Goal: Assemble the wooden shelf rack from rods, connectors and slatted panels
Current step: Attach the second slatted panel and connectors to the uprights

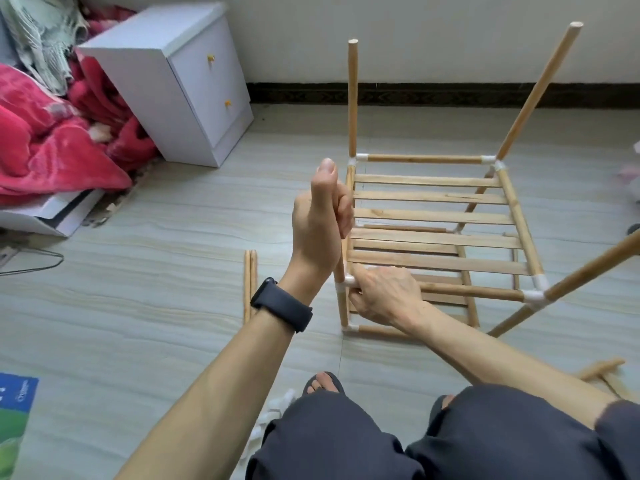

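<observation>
Dark-trousered knees (450, 445) fill the bottom edge, with a sandalled foot (323, 382) on the pale tiled floor (156, 271) just beyond them. Two bare forearms reach forward from here.

A partly built wooden shelf rack (512, 209) stands on the floor directly ahead, in the centre-right of the view. The left hand (320, 220), with a black wristband (282, 304) on its wrist, has its fingers curled round the rod on the rack's left side (350, 178), thumb pointing straight up. The right hand (384, 296) sits lower, fingers wrapped round the near-left corner, where a white connector (348, 281) joins the rods.

An upper slatted panel (433, 216) lies across the frame, and a lower slatted panel (446, 300) shows beneath it, close to the floor. Three rods rise from white corner connectors: a far-left upright (352, 98), a far-right upright (540, 91) and a near-right upright (595, 268), which splays out toward the right edge.

A pair of loose rods (250, 285) lies side by side on the floor just left of the rack, and more loose rods (601, 370) lie at the lower right. A white two-drawer cabinet (194, 81) stands against the wall at the upper left, beside a crumpled red blanket (52, 143).
</observation>
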A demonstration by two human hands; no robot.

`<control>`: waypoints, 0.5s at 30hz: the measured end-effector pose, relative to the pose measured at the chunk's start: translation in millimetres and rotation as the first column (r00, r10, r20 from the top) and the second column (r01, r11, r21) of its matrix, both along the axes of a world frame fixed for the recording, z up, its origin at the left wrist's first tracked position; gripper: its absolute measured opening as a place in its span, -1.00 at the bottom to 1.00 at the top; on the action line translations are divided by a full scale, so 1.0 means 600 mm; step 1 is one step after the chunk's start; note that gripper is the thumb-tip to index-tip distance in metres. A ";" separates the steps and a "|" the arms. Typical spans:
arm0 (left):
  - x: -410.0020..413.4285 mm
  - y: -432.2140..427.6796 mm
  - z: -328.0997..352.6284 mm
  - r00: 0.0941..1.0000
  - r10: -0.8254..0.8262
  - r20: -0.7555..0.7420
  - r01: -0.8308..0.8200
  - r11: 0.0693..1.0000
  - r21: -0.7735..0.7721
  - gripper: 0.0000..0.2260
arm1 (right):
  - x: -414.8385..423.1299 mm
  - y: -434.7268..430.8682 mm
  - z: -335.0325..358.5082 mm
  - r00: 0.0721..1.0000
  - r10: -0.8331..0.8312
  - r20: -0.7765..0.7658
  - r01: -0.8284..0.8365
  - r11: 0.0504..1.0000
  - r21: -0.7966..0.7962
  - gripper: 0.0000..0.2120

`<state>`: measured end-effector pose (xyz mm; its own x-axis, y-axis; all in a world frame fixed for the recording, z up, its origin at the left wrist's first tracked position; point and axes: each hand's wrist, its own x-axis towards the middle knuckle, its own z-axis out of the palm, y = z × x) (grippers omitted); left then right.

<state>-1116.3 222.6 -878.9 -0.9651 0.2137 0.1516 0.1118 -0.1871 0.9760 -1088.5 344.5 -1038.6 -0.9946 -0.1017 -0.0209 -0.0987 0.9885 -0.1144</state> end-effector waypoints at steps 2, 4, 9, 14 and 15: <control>0.007 0.005 0.006 0.994 0.103 -0.040 -0.104 0.994 -0.015 -0.53 | 0.005 0.000 0.001 0.999 0.024 -0.040 -0.024 1.000 -0.006 -0.56; 0.010 0.014 0.011 0.988 0.147 -0.038 -0.146 0.989 0.032 -0.57 | 0.008 0.000 0.004 0.998 0.041 -0.043 -0.042 0.999 -0.012 -0.57; 0.004 0.024 0.009 0.991 0.123 -0.047 -0.117 0.987 0.113 -0.57 | -0.002 -0.001 -0.004 0.999 0.012 0.031 -0.011 1.000 -0.005 -0.73; -0.016 0.018 -0.002 0.998 0.024 -0.052 -0.015 0.987 0.158 -0.61 | -0.018 -0.003 -0.014 0.999 -0.020 0.042 0.019 1.000 0.022 -0.80; -0.021 0.018 -0.004 0.999 -0.002 -0.052 0.011 0.986 0.164 -0.62 | -0.019 -0.002 -0.015 0.999 -0.027 0.043 0.026 1.000 0.017 -0.81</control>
<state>-1129.2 233.5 -881.5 -0.9538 0.1880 0.2345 0.1594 -0.3452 0.9249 -1100.0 343.2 -1047.8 -0.9951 -0.0748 -0.0652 -0.0680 0.9925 -0.1013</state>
